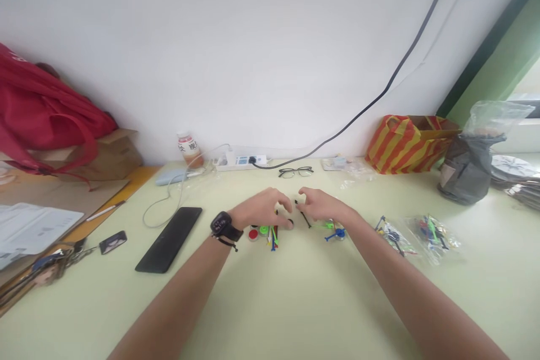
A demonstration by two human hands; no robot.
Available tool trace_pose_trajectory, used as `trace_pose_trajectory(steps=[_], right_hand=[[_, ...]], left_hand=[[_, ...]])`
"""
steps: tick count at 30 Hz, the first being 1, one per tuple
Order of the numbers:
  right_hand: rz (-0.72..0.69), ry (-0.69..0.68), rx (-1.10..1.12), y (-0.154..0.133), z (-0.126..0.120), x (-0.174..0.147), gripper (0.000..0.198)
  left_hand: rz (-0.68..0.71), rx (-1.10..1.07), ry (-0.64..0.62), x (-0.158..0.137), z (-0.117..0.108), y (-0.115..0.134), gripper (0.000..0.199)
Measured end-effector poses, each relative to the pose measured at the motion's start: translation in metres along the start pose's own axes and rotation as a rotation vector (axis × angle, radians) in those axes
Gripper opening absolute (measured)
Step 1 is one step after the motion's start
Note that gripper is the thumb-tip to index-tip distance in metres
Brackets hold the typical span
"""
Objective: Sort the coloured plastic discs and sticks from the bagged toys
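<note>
My left hand (266, 208) hovers over a small cluster of coloured plastic pieces, its fingers curved and thumb apart from the index finger. Under it lie a red disc (253, 234), a green round piece (264, 230) and several thin sticks, a blue stick (273, 244) among them. A small black round piece (291, 223) shows at the thumb tip. My right hand (317, 205) has thumb and index finger apart, close beside a black stick (304, 218); whether they touch is unclear. Below the right wrist lie a green piece (329, 225) and a blue piece with a stick (340, 233).
Clear bags of similar pieces (434, 233) lie to the right. Glasses (296, 172), a power strip (240, 163) and a bottle (189, 150) stand along the wall. A black flat case (169, 239) is at left. A striped bag (407, 146) and grey bag (466, 171) stand right.
</note>
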State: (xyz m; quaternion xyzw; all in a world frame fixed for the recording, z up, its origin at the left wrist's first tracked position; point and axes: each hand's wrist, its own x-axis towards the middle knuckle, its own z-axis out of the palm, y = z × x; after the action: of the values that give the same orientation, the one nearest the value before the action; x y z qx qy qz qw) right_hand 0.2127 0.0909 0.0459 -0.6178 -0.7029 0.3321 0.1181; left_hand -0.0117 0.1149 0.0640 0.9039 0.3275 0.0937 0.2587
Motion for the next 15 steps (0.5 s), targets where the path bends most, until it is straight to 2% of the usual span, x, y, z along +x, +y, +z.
trace_pose_trajectory(steps=[3, 5, 7, 10, 15], right_hand=[[-0.068, 0.062, -0.037, -0.007, -0.001, -0.003, 0.027], [-0.194, 0.074, -0.045, -0.015, 0.001, -0.005, 0.014], [-0.363, 0.036, -0.037, -0.024, 0.008, -0.008, 0.013], [-0.533, -0.046, -0.03, -0.04, 0.024, -0.013, 0.015], [-0.562, -0.076, -0.092, -0.052, 0.049, -0.018, 0.016]], left_hand=[[-0.071, 0.069, 0.037, -0.016, -0.03, -0.01, 0.046], [-0.162, 0.124, -0.035, -0.027, -0.046, -0.017, 0.057], [-0.237, 0.143, -0.128, -0.033, -0.054, -0.022, 0.07], [-0.285, 0.163, -0.228, -0.033, -0.051, -0.024, 0.084], [-0.269, 0.155, -0.329, -0.026, -0.038, -0.021, 0.084]])
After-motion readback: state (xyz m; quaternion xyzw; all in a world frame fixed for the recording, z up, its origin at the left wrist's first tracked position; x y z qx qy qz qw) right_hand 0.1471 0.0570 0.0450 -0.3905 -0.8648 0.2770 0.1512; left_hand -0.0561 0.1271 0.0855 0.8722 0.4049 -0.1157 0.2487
